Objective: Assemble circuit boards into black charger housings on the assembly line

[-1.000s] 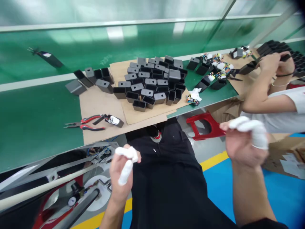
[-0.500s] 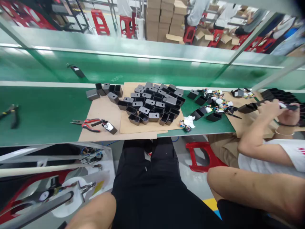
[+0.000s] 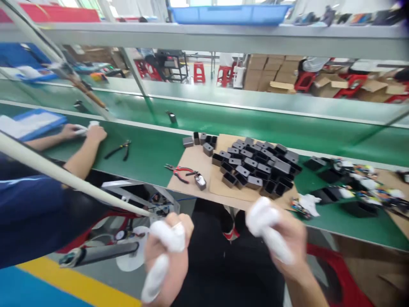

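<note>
Your left hand (image 3: 169,251) and right hand (image 3: 284,238) have white-covered fingers curled narrow; I cannot tell whether they pinch anything. Clustered black rectangular plastic cases (image 3: 249,162) sit beyond your right fingers, red-handled metal pliers (image 3: 177,169) beyond your left.

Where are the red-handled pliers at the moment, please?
In the head view, the red-handled pliers straddle the left edge of the cardboard, left of the clustered black cases and beside a dark case showing white.

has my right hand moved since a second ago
Yes. In view, your right hand has moved left against the red stool: a second ago it appeared mostly to the stool's right, now to its left.
</note>
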Demonstrator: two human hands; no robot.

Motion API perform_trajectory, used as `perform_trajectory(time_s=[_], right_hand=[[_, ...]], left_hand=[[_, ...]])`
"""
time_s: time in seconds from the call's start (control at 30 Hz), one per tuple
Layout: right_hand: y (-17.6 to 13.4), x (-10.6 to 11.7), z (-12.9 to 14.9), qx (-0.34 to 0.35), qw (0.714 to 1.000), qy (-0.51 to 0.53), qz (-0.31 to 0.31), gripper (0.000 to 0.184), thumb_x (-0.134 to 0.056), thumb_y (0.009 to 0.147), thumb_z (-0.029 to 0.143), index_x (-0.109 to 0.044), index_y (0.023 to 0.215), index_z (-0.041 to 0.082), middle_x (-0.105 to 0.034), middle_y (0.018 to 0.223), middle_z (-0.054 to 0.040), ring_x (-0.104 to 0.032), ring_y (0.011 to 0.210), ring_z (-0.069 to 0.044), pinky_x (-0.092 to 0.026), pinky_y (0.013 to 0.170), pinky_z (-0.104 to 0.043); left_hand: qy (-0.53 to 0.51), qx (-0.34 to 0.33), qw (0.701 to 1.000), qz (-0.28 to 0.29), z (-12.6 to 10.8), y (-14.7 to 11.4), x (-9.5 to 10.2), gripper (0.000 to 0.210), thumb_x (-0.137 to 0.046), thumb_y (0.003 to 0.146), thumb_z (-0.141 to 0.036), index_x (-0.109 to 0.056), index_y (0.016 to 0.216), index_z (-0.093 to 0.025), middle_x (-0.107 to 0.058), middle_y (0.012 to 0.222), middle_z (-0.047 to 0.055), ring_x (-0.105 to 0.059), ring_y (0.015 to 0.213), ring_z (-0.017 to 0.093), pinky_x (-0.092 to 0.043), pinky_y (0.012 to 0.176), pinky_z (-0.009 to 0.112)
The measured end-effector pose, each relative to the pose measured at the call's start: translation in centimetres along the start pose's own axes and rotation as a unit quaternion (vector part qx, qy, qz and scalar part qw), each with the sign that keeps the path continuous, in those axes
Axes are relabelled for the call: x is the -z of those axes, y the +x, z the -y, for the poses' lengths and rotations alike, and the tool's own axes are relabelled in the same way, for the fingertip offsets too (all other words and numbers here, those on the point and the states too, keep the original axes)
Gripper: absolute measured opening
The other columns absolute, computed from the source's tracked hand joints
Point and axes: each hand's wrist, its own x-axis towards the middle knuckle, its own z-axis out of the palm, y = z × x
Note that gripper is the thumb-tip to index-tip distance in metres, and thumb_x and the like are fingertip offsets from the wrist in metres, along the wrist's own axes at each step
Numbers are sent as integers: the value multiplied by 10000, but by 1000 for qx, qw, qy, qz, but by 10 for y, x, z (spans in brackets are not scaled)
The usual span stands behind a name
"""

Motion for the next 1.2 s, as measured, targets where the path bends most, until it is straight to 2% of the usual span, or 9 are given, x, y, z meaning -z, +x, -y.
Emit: perform_trajectory(time_s=[0.07, 0.13, 0.2, 0.3, 0.53, 0.7, 0.87, 1.03, 1.2], right_hand=[[14, -63, -19, -48, 998, -29, 21, 107, -689, 1028, 374, -698, 1011, 269, -694, 934, -41, -682, 819, -229, -613, 759, -412], [30, -109, -46, -97, 991, -94, 13, 307, -741, 978, 374, -667, 1255, 264, -695, 1093, -81, -702, 953, -269, -619, 884, -474], [44, -138, -74, -127, 983, -130, 10, 472, -765, 940, 390, -632, 1368, 241, -687, 1224, -130, -704, 1092, -319, -596, 997, -536], [58, -157, -100, -166, 979, -114, 41, 341, -751, 928, 366, -721, 1240, 232, -740, 1133, -110, -728, 1015, -310, -610, 962, -525], [57, -140, -67, -145, 988, -53, 15, 272, -733, 893, 242, -759, 1162, 265, -767, 972, -28, -727, 829, -211, -636, 788, -377], [48, -123, -42, -92, 993, -79, 2, 382, -764, 900, 193, -719, 1259, 315, -761, 1002, -21, -725, 834, -214, -651, 767, -385], [49, -111, -36, -35, 995, -94, 3, 509, -785, 945, 239, -658, 1428, 340, -748, 1106, -54, -735, 882, -225, -677, 771, -396], [51, -103, -37, -82, 993, -71, 44, 431, -780, 961, 298, -683, 1380, 330, -753, 1062, -37, -731, 866, -218, -681, 802, -409], [38, -113, -47, -76, 995, -48, 40, 426, -766, 964, 269, -681, 1374, 347, -740, 1020, -29, -724, 843, -224, -676, 766, -404]], left_hand=[[11, 38, 999, 9, 25, 3, 14, 355, -710, 948, -517, -555, 780, -245, -429, 710, 5, -444, 648, 180, -415, 601, 342], [78, 79, 994, 4, 57, 3, 32, 263, -715, 973, -458, -605, 872, -242, -511, 795, 8, -495, 707, 168, -447, 649, 314], [149, 99, 983, 31, 85, 6, 48, 196, -712, 986, -414, -634, 957, -237, -570, 887, 19, -558, 796, 176, -489, 733, 313], [261, 99, 957, 72, 112, 21, 60, 115, -680, 1003, -334, -625, 1011, -234, -569, 889, 10, -563, 799, 175, -500, 775, 323], [402, -19, 912, 80, 137, 71, 47, 753, -854, 826, -316, -506, 1488, -224, -570, 1389, 179, -619, 1298, 364, -538, 1063, 550], [327, -44, 932, 150, 145, 79, 41, 588, -845, 857, -340, -614, 1388, -234, -725, 1250, 135, -726, 1177, 338, -600, 1021, 518], [317, -91, 934, 135, 131, 83, 33, 609, -888, 825, -318, -647, 1379, -239, -753, 1231, 123, -748, 1144, 327, -626, 1003, 487], [325, -159, 925, 120, 108, 83, 29, 591, -852, 840, -212, -642, 1391, -257, -759, 1180, 101, -765, 1061, 291, -650, 921, 432], [361, -145, 916, 100, 104, 73, 32, 553, -860, 829, -236, -668, 1346, -268, -742, 1126, 91, -751, 1011, 290, -648, 872, 434]])
